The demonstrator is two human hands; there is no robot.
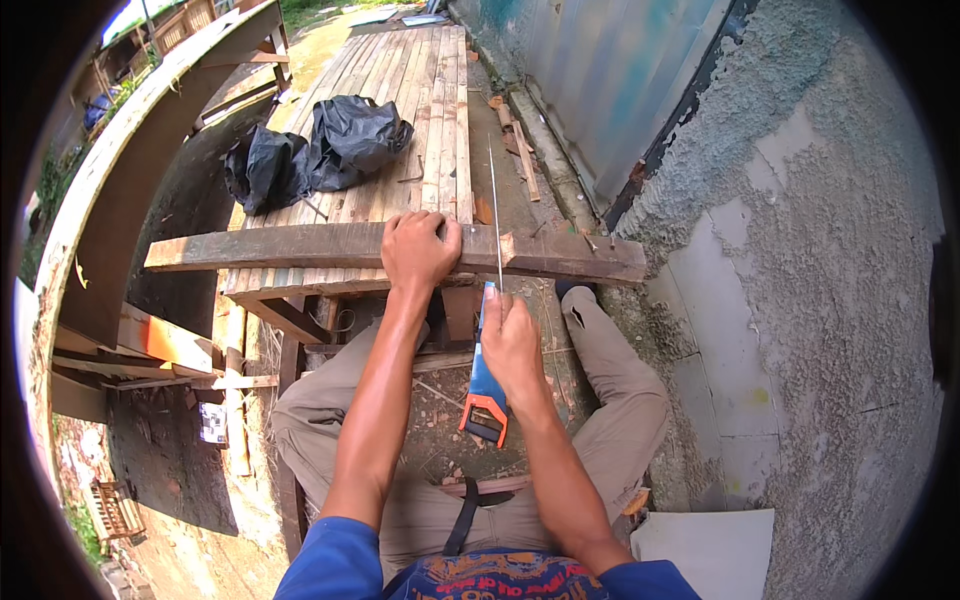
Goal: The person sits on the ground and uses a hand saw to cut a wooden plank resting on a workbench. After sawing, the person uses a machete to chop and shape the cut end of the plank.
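- The left hand [420,250] lies palm down on a long weathered brown wooden plank [300,247], fingers curled over its far edge and pressing it flat
- That plank runs crosswise in front of the person, resting on the near end of a slatted wooden deck [420,110], and a notch is cut into it just right of the left hand
- The right hand [512,345] is closed around the blade end of a hand saw with a blue blade and an orange-and-black handle [485,400] (the grip sits high, close to the plank, not on the handle itself)
- The saw's thin steel blade stands in the notch, its edge pointing away from the person over the deck; the handle hangs below the hand, between the knees
- Two crumpled black plastic bags [320,150] lie well beyond the plank on the deck
- A rough grey plastered wall [800,250] rises on the right, beside a bluish metal sheet [620,70]
- The person's knees in khaki trousers [620,380] flank the saw
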